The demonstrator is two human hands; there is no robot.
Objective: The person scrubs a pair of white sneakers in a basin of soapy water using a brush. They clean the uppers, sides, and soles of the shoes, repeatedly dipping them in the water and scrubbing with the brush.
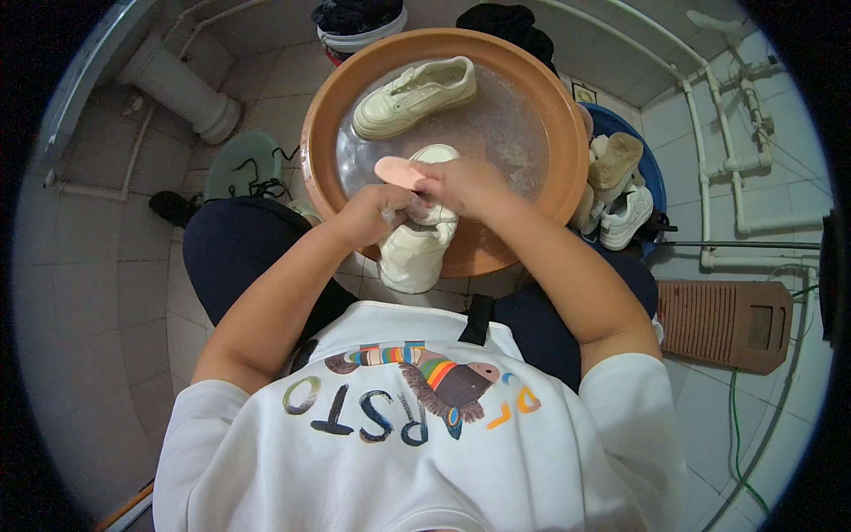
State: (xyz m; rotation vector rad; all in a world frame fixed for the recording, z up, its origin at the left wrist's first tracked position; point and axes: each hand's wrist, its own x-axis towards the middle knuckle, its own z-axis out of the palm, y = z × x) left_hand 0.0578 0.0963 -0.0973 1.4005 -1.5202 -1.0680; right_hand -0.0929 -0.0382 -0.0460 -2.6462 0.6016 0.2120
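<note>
A cream lace-up shoe (415,257) lies over the near rim of an orange-brown basin (312,146), heel toward me and toe over the basin. My left hand (377,215) is closed on it at the opening, by the tongue. Against that spot my right hand (467,186) pinches a flat, pale pink piece with a rounded end (397,171); its underside is hidden, so I cannot make out its kind. Both hands nearly touch over the shoe. Another cream shoe (417,96) lies inside the basin, toward the far side, in a little cloudy water.
To the right, a blue tub (654,168) holds several shoes (625,215). A brown ridged washboard (722,325) lies on the tiled floor near wall pipes (700,151). At left stands a pale green basin (232,160) with dark laces. Behind is a white bucket (363,40) with dark cloth.
</note>
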